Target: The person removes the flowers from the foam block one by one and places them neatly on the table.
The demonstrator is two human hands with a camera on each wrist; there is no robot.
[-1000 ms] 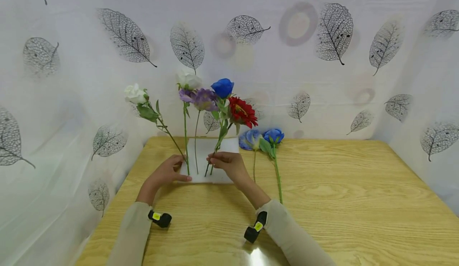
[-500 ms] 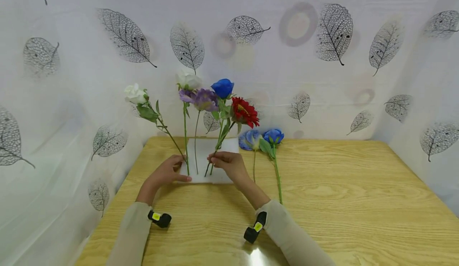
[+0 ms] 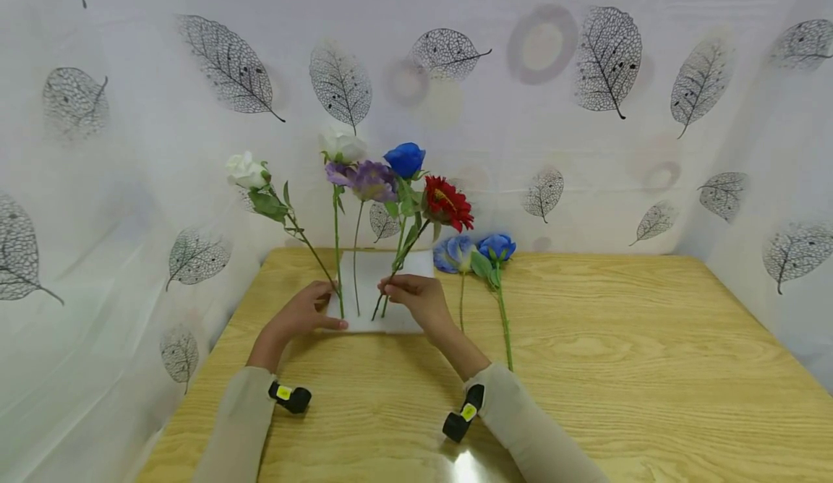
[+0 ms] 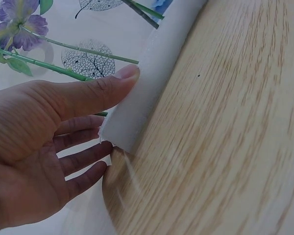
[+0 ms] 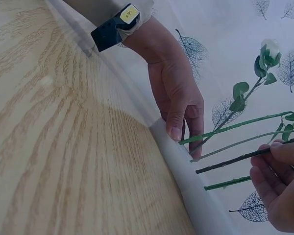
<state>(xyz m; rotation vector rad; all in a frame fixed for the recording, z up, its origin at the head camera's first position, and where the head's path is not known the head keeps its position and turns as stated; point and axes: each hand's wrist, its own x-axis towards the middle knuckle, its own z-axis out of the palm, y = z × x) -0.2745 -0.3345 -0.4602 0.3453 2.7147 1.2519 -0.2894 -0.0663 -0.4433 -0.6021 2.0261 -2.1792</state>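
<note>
- A person's left hand [image 3: 299,313] rests on the left edge of a white block [image 3: 374,266], fingers nearly straight and spread, thumb pressed on its upper face.
- Over the block's right half, the right hand [image 3: 416,298] pinches the dark stem of a red flower [image 3: 447,203], its bloom tilting toward the block's right side; the stem's end meets the block, how firmly cannot be told.
- From the block rise a tall white rose [image 3: 343,147], a purple flower [image 3: 372,181] and a blue rose [image 3: 405,160]; a slanting white rose [image 3: 246,170] leans beyond its left side.
- Right of the block, a pale blue flower [image 3: 453,254] and a leafy blue flower [image 3: 497,246] lie on a wooden table [image 3: 618,338].
</note>
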